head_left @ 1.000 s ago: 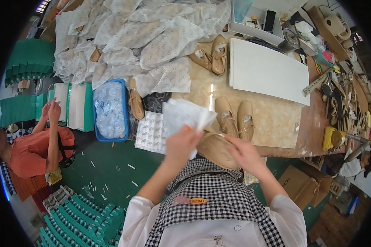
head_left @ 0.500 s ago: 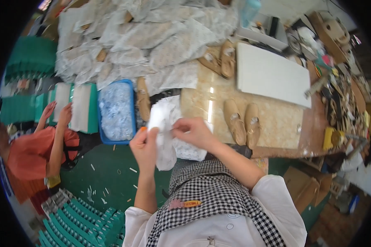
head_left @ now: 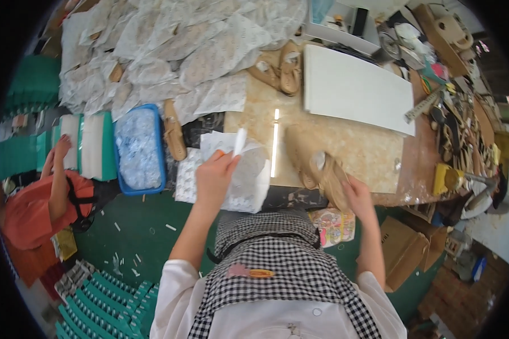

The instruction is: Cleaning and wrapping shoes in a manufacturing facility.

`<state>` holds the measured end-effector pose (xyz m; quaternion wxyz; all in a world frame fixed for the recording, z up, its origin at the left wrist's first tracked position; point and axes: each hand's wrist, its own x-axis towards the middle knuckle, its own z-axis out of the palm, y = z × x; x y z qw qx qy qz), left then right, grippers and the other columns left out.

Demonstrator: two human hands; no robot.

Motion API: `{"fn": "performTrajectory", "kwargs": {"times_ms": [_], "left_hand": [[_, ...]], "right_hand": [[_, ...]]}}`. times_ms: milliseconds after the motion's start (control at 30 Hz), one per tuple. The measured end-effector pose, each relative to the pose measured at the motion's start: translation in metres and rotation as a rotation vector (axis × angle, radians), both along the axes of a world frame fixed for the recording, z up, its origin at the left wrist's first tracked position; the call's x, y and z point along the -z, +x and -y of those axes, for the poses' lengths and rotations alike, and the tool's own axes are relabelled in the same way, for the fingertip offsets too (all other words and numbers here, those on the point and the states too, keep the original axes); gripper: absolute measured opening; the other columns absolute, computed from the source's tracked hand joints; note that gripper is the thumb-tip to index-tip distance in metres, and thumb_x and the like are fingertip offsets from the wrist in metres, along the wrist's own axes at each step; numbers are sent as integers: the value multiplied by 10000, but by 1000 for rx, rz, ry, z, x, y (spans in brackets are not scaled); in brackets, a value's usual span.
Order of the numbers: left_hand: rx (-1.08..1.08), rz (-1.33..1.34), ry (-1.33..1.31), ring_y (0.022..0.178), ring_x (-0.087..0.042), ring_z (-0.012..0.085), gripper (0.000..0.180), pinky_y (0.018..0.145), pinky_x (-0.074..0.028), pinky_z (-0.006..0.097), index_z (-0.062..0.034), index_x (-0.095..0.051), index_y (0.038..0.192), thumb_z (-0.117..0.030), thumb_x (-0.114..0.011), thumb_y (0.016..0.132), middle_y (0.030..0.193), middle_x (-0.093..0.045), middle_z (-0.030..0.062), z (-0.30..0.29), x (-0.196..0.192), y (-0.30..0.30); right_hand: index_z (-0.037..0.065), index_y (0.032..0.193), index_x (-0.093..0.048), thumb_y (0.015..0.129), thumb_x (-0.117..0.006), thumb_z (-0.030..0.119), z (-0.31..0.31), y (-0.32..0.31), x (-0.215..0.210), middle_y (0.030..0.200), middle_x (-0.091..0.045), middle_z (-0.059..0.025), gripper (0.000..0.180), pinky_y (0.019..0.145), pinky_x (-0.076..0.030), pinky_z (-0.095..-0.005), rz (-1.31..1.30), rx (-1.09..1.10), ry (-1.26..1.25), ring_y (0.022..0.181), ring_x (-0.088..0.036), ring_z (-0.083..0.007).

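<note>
My left hand [head_left: 214, 178] is closed, with a short white roll, perhaps paper, [head_left: 240, 141] sticking up from its fingers. Something orange shows at one fingertip. Beneath and beside that hand lie white paper sheets [head_left: 251, 178] at the table's near edge. My right hand [head_left: 358, 198] grips a tan flat shoe [head_left: 335, 182] by its side, tilted and partly blurred. White stuffing shows in the shoe's opening. Just left of it, a second tan shoe [head_left: 300, 155] is blurred and partly overlapped, so I cannot tell whether it touches the table.
Left of the sheets are a single tan shoe [head_left: 174, 130] and a blue basket [head_left: 163, 164] of crumpled bluish plastic. Paper-wrapped items [head_left: 169, 56] cover the back. A white board [head_left: 359, 90] and another shoe pair [head_left: 289, 70] lie behind. A co-worker in orange [head_left: 51, 198] works at left.
The white paper sheet that both hands held up now lies near the table edge. My right hand has moved right onto a shoe, which is now tilted. My left hand holds a small white roll.
</note>
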<state>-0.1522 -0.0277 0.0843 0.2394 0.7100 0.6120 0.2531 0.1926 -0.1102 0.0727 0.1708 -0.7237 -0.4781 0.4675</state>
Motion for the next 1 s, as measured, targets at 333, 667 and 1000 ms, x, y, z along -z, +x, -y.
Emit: {"fn": "performTrajectory", "kwargs": {"times_ms": [333, 667, 1000], "left_hand": [[-249, 207, 140, 454, -460, 204, 112, 433, -352, 306, -46, -632, 673, -75, -737, 700, 585, -512, 68, 74, -62, -31], [-799, 423, 91, 586, -363, 42, 159, 506, -263, 226, 79, -559, 721, -20, -650, 804, 626, -417, -34, 80, -76, -123], [-719, 235, 75, 515, -340, 98, 138, 467, -261, 268, 65, -569, 721, -16, -665, 778, 578, -412, 44, 76, -67, -149]], "right_hand": [[1, 1288, -475, 904, -529, 154, -122, -235, -23, 1238, -553, -122, 417, 979, -395, -321, -744, -514, 70, 1154, -502, -185], [-12, 927, -655, 825, -665, 125, -102, -345, -42, 823, -661, -44, 171, 725, -509, -250, -853, -802, 21, 773, -626, -98], [14, 973, -651, 867, -513, 306, -172, -389, 207, 778, -648, -155, 340, 747, -501, -415, 396, -548, 625, 775, -642, -290]]}}
